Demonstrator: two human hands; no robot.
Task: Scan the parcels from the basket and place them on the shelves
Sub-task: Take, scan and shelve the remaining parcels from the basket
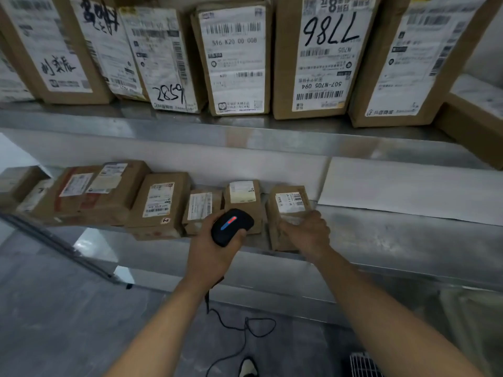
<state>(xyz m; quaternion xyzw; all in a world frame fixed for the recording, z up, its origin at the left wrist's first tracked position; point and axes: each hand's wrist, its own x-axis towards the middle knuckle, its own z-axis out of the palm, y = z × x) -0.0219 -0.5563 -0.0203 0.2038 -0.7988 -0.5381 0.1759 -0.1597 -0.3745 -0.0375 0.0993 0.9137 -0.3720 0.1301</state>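
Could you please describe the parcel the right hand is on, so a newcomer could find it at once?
Look at the lower metal shelf, at the right end of its row of brown parcels. The last parcel stands alone, a white barcode label on top, with the right hand gripping its near corner.

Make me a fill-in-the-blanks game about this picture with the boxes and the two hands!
1. The left hand holds a black ____.
2. The right hand grips a small brown parcel standing on the ____ shelf.
3. The light strip on the scanner glows blue and ____.
4. The big box on the upper shelf has upside-down handwriting that says ____.

Missing words: scanner; lower; red; 7786
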